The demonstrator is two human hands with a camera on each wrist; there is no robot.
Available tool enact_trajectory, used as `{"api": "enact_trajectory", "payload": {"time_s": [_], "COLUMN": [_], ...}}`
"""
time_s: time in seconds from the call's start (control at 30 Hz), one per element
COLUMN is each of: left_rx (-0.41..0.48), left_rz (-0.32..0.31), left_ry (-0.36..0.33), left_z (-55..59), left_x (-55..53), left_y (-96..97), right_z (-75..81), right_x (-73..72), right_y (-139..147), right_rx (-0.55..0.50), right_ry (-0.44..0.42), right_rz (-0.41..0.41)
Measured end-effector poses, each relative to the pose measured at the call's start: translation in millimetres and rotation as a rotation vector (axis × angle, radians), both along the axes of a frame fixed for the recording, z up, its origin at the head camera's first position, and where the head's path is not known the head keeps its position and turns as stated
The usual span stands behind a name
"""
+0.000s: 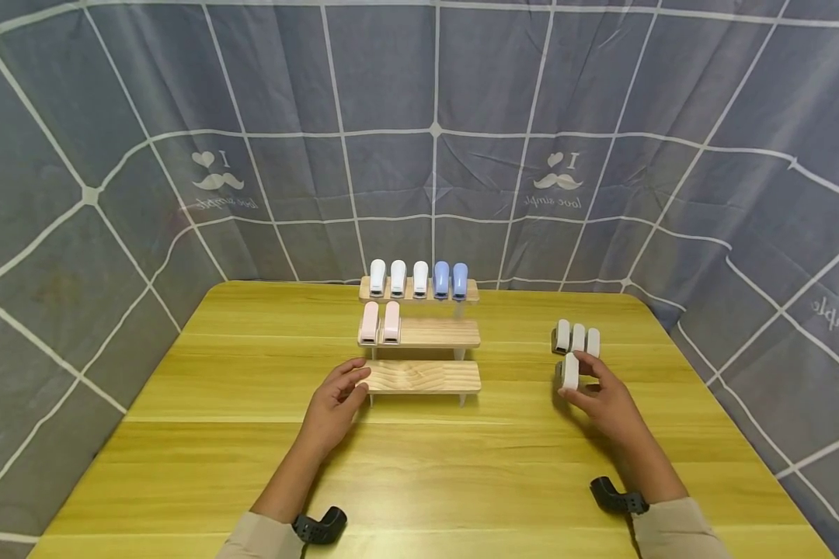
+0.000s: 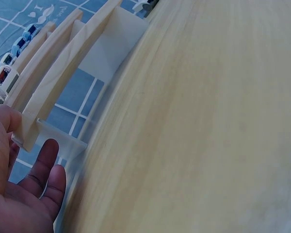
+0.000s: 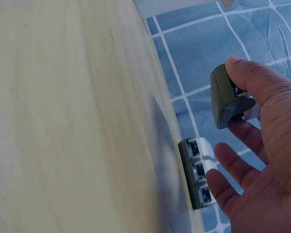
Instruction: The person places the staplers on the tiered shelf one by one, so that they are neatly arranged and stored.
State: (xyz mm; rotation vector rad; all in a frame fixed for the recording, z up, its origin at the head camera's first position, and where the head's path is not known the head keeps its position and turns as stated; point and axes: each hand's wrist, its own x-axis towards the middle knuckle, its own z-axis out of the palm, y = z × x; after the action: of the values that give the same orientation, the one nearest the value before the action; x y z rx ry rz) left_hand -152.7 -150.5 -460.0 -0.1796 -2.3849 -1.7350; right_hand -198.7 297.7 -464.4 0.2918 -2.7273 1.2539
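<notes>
My right hand [image 1: 604, 396] pinches a small white-topped stapler [image 1: 569, 371] between thumb and fingers. The right wrist view shows this stapler [image 3: 226, 97] with its dark grey base, held above the table. Just beyond it, three matching white-and-grey staplers [image 1: 578, 339] stand side by side on the table. My left hand [image 1: 334, 406] has thumb and index finger at the left end of the lowest board of a wooden tiered stand [image 1: 422, 376]; in the left wrist view its other fingers [image 2: 43, 167] hang loose below the board.
White staplers [image 1: 398, 278] and two blue staplers [image 1: 441, 279] line the stand's top board. Two pink staplers [image 1: 370, 323] sit at the left of the middle board. The yellow wood-grain table [image 1: 447, 473] meets a grey checked cloth [image 1: 384, 178] at the back and sides.
</notes>
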Motion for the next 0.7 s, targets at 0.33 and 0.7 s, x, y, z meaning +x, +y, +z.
{"api": "enact_trajectory", "payload": {"time_s": [0.33, 0.7], "left_rx": [0.023, 0.009], "left_rz": [-0.015, -0.006], "left_ry": [0.004, -0.003], "left_z": [-19.6, -18.8], "left_x": [-9.2, -9.5], "left_y": [-6.4, -5.3], "right_z": [8.9, 10.2], "right_x": [2.0, -2.4], "right_y": [-14, -31], "right_rx": [0.001, -0.018], "right_ry": [0.036, 0.068], "right_rz": [0.017, 0.077]}}
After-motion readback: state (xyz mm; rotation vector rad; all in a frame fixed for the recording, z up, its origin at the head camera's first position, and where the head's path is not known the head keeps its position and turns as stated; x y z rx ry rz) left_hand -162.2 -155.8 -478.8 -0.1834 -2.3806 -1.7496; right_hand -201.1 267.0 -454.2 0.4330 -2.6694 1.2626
